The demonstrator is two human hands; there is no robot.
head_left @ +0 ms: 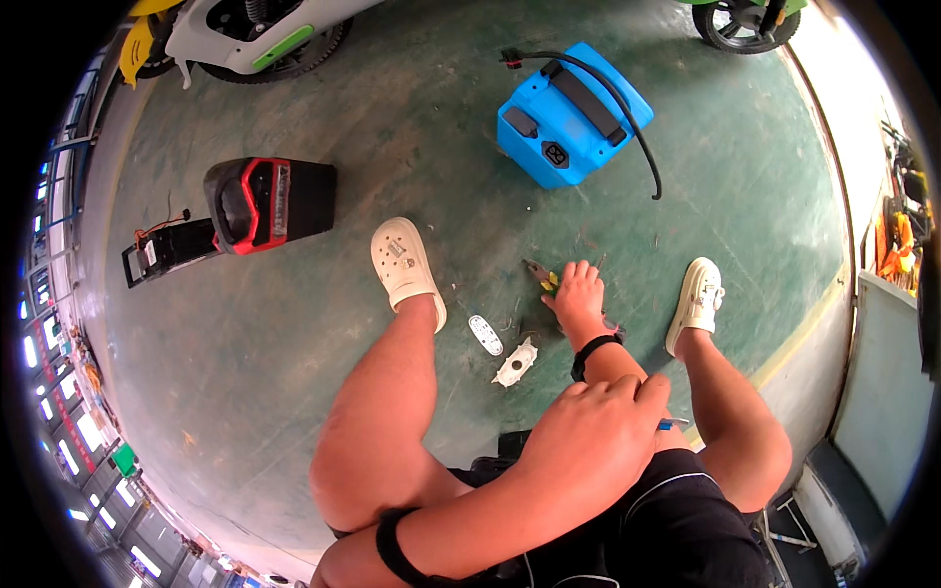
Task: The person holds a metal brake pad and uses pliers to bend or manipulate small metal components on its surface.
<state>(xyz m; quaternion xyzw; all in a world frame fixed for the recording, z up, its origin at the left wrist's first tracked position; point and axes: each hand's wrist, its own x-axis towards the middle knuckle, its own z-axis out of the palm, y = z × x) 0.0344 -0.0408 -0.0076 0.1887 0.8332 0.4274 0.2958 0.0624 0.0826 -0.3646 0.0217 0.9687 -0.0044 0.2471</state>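
My left hand (603, 426) is closed in front of my lap. A small blue piece with a pale, thin end (672, 424) sticks out past its fingers; the rest is hidden in the fist. Farther out, my right hand (580, 294) is down at the green floor, its fingers curled over a pair of pliers with yellow grips (547, 280). The dark jaws point away to the left, and the palm covers the handle ends. Something reddish, partly hidden, shows beside the right wrist. Nearby on the floor lie a white oval plate (485, 335) and a white bracket-like part (516, 364).
A blue battery case (578, 118) with a black strap and cable stands ahead. At left lies a black and red casing (270, 206) joined to a dark tray (172, 249). My feet in cream clogs flank the parts. Parked two-wheelers (260, 39) stand at the far edge.
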